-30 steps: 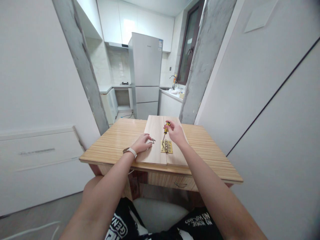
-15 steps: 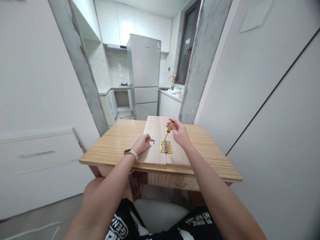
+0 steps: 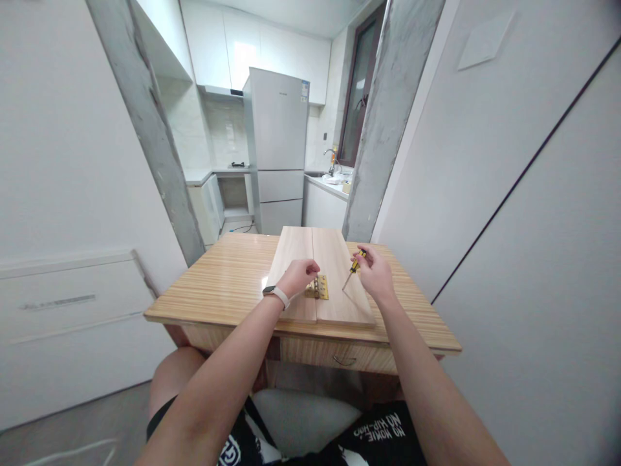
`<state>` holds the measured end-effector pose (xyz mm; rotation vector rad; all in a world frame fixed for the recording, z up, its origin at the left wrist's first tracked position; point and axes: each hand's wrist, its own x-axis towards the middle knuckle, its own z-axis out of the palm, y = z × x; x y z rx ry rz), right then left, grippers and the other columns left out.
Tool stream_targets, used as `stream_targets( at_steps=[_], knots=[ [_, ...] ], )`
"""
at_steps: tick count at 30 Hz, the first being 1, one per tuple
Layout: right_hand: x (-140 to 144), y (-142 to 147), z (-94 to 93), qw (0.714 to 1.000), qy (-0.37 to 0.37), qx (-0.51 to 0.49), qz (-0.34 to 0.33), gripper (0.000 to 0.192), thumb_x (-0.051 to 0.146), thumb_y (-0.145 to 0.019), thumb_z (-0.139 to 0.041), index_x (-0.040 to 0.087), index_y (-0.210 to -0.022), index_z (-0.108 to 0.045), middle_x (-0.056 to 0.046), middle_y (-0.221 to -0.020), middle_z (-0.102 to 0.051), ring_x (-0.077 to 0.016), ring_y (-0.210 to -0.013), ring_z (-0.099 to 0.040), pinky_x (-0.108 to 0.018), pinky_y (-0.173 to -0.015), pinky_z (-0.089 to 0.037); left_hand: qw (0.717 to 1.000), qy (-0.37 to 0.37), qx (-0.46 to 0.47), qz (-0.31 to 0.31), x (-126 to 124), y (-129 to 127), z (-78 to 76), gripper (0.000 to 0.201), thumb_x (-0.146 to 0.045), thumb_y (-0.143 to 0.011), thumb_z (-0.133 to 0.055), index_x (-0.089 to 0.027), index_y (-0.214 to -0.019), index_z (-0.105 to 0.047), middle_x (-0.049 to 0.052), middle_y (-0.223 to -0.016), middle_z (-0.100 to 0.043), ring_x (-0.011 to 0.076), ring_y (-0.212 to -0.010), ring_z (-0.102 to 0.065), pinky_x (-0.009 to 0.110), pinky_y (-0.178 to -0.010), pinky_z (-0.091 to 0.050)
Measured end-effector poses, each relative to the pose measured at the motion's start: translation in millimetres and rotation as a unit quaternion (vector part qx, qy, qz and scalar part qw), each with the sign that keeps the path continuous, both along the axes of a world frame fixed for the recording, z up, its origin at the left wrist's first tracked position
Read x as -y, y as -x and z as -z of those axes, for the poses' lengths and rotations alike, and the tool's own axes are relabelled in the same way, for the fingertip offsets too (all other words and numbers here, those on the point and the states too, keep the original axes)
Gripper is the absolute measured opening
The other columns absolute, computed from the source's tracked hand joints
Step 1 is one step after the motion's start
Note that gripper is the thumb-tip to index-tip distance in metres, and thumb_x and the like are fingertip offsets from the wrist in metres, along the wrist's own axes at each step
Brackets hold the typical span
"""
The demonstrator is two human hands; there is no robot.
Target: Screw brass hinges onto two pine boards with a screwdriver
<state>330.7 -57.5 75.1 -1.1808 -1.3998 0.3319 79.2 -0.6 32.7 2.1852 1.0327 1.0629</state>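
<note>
Two pale wooden boards lie side by side on the table, the left board (image 3: pixel 297 243) and the right board (image 3: pixel 332 249). Across their seam rests a brass hinge (image 3: pixel 323 288), its left leaf partly covered by my left hand (image 3: pixel 297 277). The fingers of that hand are pinched together just above the hinge; whatever is between them is too small to make out. My right hand (image 3: pixel 378 273) grips a yellow-and-black screwdriver (image 3: pixel 357 261), tilted with its tip low over the right board, to the right of the hinge.
The wood-grain table (image 3: pixel 220 278) has a drawer with a metal handle (image 3: pixel 344 360) at its front, above my legs. Beyond stand a grey fridge (image 3: pixel 279 123) and a counter with a sink tap (image 3: pixel 330 155). White panels flank both sides.
My left hand has moved right, from the small screws on the left board to over the hinge. My right hand has drawn the screwdriver off the hinge, to the right and nearer me.
</note>
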Motion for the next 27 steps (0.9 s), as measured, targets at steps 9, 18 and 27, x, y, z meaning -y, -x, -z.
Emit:
stream_targets(
  at_steps=[9,18,27],
  knots=[
    [13.9,4.9,2.1,0.999,-0.012,0.037,0.014,0.042,0.046,-0.098,-0.057,0.023,-0.132,-0.067,-0.011,-0.108,-0.078,-0.0284,-0.099,-0.076,-0.047,-0.094,-0.06,0.994,-0.036,-0.102,-0.001,0.0,-23.1,8.4,0.023,-0.005,-0.089,-0.063,-0.016,-0.094,-0.081,0.007,-0.094,-0.081,0.0195,-0.091,-0.075,0.031,-0.09,-0.058],
    [16.3,3.5,4.1,0.999,-0.015,0.042,0.014,0.043,0.046,-0.099,-0.056,0.023,-0.134,-0.067,-0.011,-0.103,-0.08,-0.0285,-0.097,-0.077,-0.049,-0.096,-0.06,0.991,-0.051,-0.121,0.002,-4.5,-26.2,9.2,0.024,-0.006,-0.089,-0.062,-0.017,-0.096,-0.082,0.007,-0.097,-0.081,0.0193,-0.093,-0.074,0.029,-0.092,-0.057],
    [15.8,4.8,3.8,0.999,-0.01,0.035,0.003,0.043,0.047,-0.099,-0.057,0.023,-0.134,-0.067,-0.011,-0.105,-0.079,-0.0288,-0.101,-0.076,-0.05,-0.097,-0.06,0.987,-0.064,-0.149,0.014,-5.2,-27.4,6.7,0.026,-0.005,-0.087,-0.06,-0.017,-0.095,-0.082,0.007,-0.098,-0.081,0.0201,-0.095,-0.074,0.029,-0.092,-0.056]
  ],
)
